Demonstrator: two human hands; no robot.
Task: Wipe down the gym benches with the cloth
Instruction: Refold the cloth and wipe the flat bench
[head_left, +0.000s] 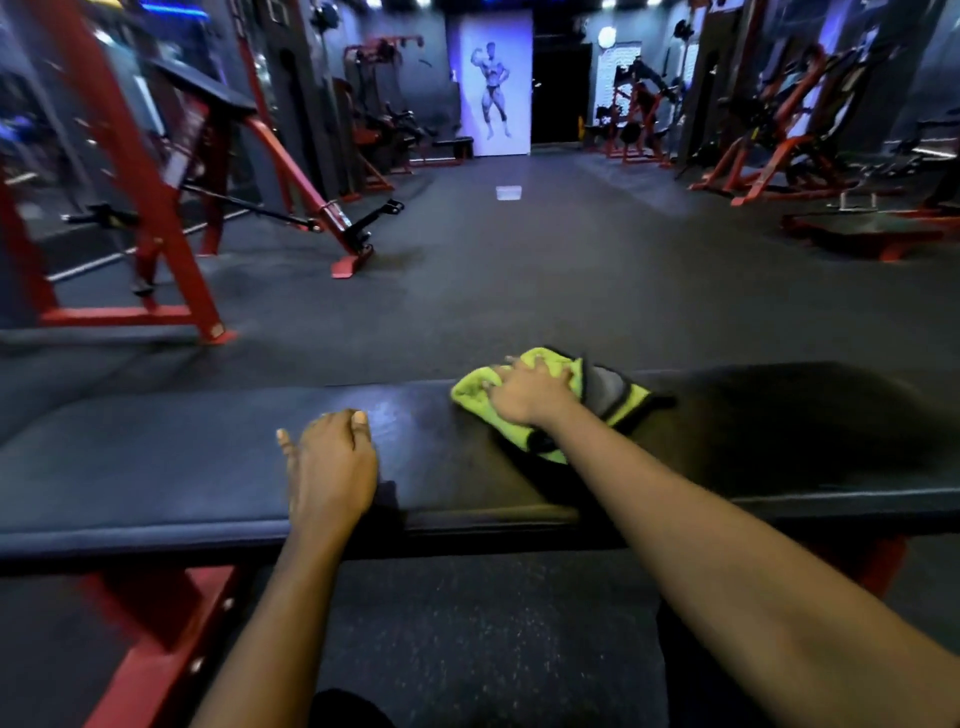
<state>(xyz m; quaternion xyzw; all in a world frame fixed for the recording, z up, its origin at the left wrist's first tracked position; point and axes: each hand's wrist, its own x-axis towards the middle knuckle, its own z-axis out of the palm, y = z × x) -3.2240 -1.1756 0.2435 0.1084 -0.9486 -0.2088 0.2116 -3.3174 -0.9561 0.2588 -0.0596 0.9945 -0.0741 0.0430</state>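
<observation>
The right hand (530, 395) lies on the yellow-green cloth (467, 395), fingers bent over its bunched folds and pressing it down. The left hand (332, 467) holds nothing: it rests palm down on the black padded tabletop (130, 467) of the gym bench (156, 623), near the front edge and well apart from the right hand.

The cloth sits at the far edge of the tabletop, right of the middle. Its upper folds reach just past that edge, and a grey and black part of it shows to the right of the hand. The pad runs across the whole view, its near and far edges both unbroken. Its right end is in deep shadow. Red frame legs stand under it on either side, with speckled dark floor between them at the person's feet.

Beyond the far edge, a wide stretch of dark rubber floor (519, 270) runs straight ahead, with a small pale patch (511, 192) lying on it far off. It is bounded on the left by a red-framed machine (156, 218), whose feet jut toward the open lane, and on the right by more red-framed machines (769, 156).

On the far wall hangs a tall pale poster (493, 83) of a flexing bodybuilder figure. To its right, a white panel (608, 83) bears dark marks too small and blurred to read.
</observation>
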